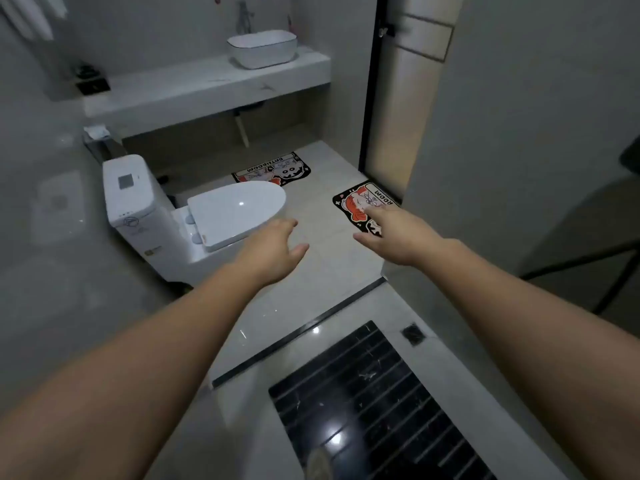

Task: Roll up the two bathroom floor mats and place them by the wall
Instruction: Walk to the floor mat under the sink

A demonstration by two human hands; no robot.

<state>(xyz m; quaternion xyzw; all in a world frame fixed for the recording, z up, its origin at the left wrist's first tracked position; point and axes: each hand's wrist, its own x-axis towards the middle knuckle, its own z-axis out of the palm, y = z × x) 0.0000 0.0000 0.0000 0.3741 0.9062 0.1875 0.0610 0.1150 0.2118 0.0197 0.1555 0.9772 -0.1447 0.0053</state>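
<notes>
Pale grey tile covers a small bathroom seen from above. Two bare arms stretch forward from the bottom of the frame. The left hand (273,251) is at centre, open with fingers loosely spread, holding nothing. The right hand (394,233) is just right of centre, also empty, its index finger extended toward a floor mat.

Both mats lie flat and unrolled, so the task looks not yet begun. The near mat (360,206), black-edged with an orange cartoon figure, sits right of centre by the dark door frame (369,98); the right hand overlaps it in view, though contact cannot be confirmed. The far mat (272,169) lies above centre, on the floor below the vanity counter (207,88). Their positions suggest one catches drips at the basin, the other at the doorway.

A white toilet (194,216), lid shut, stands left of centre. A white basin (262,49) sits on the counter at upper centre; its contents are not visible. A black slatted drain panel (374,410) fills the lower centre.
</notes>
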